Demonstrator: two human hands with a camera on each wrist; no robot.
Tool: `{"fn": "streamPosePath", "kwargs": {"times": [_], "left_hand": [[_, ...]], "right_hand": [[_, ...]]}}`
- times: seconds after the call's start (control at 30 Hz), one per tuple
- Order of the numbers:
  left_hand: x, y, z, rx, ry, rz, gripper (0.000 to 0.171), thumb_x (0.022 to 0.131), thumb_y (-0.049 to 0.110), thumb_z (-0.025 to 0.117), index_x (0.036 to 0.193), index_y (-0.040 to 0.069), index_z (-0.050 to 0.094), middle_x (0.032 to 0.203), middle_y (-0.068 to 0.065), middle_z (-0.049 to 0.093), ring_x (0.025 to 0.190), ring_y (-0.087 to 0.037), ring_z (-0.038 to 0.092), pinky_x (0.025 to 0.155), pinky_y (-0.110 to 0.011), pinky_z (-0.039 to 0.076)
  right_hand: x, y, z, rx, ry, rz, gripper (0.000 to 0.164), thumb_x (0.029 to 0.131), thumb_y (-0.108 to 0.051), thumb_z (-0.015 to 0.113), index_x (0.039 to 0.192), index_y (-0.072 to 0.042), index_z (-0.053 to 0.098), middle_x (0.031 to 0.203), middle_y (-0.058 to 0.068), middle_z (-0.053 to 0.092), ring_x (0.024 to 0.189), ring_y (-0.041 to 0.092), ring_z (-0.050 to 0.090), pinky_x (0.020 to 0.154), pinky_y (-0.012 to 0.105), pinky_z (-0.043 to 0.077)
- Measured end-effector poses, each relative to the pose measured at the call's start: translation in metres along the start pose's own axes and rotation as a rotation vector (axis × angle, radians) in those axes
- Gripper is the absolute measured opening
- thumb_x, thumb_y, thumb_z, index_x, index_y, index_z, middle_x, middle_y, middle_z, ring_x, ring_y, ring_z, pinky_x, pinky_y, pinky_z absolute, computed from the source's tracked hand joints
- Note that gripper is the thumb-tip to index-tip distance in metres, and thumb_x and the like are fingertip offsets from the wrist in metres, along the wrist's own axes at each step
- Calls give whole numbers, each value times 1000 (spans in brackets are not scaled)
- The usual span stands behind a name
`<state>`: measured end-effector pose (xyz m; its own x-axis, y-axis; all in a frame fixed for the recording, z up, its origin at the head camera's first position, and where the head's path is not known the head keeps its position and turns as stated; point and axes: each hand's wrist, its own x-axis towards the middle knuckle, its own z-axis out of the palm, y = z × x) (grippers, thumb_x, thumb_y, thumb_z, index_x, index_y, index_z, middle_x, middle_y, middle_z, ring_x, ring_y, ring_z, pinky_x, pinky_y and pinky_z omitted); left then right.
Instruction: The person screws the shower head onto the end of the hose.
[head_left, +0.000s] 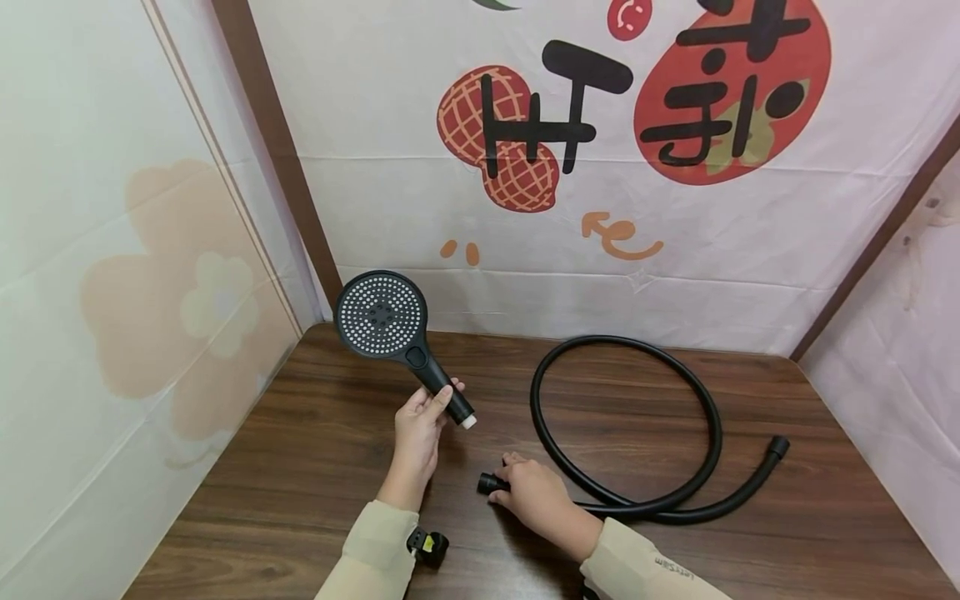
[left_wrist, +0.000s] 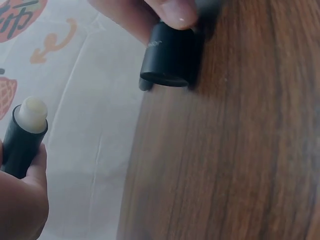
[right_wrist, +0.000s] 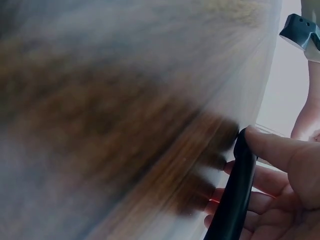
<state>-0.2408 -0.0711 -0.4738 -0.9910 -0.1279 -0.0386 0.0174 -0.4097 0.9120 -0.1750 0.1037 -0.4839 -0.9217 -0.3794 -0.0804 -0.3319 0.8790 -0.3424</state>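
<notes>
A black shower head (head_left: 381, 315) with a round, pale-dotted face tilts up to the left above the table. My left hand (head_left: 420, 425) grips its handle (head_left: 442, 385), and a whitish threaded-looking end (left_wrist: 34, 114) sticks out past the fingers. Lower and to the right, my right hand (head_left: 536, 496) pinches the black shower hose (head_left: 708, 408) just behind its end fitting (head_left: 491, 483). In the left wrist view that fitting's open mouth faces the camera, apart from the handle. The right wrist view shows thumb and fingers round the hose (right_wrist: 235, 200).
The hose loops across the right of the wooden table (head_left: 300, 467), its other end fitting (head_left: 780, 447) lying at the right. A printed cloth wall (head_left: 375, 208) stands behind the table, with more cloth at both sides. A black wrist device (head_left: 427, 546) sits on the left sleeve.
</notes>
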Motion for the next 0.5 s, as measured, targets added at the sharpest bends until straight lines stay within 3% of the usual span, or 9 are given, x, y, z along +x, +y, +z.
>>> {"fn": "streamPosePath", "kwargs": {"times": [0.13, 0.5], "left_hand": [[-2, 1, 0, -24, 3, 18, 44, 96, 16, 66, 129, -11, 56, 104, 1, 76, 103, -10, 72, 91, -22, 53], [-10, 5, 1, -69, 19, 44, 44, 96, 16, 66, 130, -10, 55, 105, 1, 75, 105, -9, 71, 93, -22, 53]], "right_hand": [[0, -1, 0, 4, 15, -5, 39, 88, -30, 74, 120, -9, 72, 137, 18, 61, 130, 30, 58, 99, 42, 52], [2, 0, -1, 88, 15, 29, 37, 86, -29, 76, 117, -9, 74, 137, 16, 61, 130, 31, 57, 97, 43, 52]]}}
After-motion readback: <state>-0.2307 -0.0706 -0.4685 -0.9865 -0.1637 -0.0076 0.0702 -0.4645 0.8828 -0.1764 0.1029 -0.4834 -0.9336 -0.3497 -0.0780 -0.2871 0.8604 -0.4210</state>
